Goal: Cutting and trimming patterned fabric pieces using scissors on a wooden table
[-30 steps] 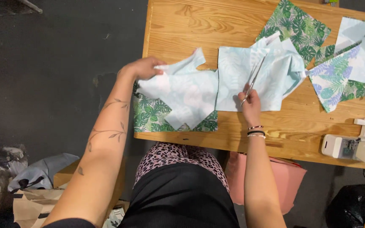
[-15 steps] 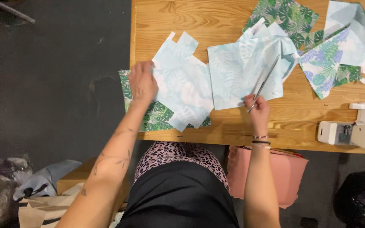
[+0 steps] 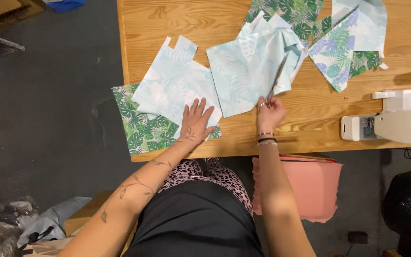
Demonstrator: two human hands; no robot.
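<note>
At the bottom of the frame a black top and a leopard-patterned garment are seen at the table edge, with a pink bin (image 3: 305,188) just right of centre below the wooden table (image 3: 310,126). The left hand (image 3: 196,121) is laid flat, fingers spread wide, on the lower corner of a pale blue fabric piece (image 3: 174,85) printed with faint leaves; nothing is gripped by it. This piece is notched along its upper edge and lies left of centre, overlapping a green leaf-print fabric (image 3: 141,128) that hangs slightly over the table's near left corner. The right hand (image 3: 270,112) is closed around the handles of a pair of scissors (image 3: 277,78), whose blades are pointed toward the top of the frame and rest on a second pale blue fabric piece (image 3: 243,76) at the centre. Further up and to the right, more leaf-print scraps (image 3: 341,57) are spread. A white sewing machine (image 3: 396,123) is placed at the right edge.
</note>
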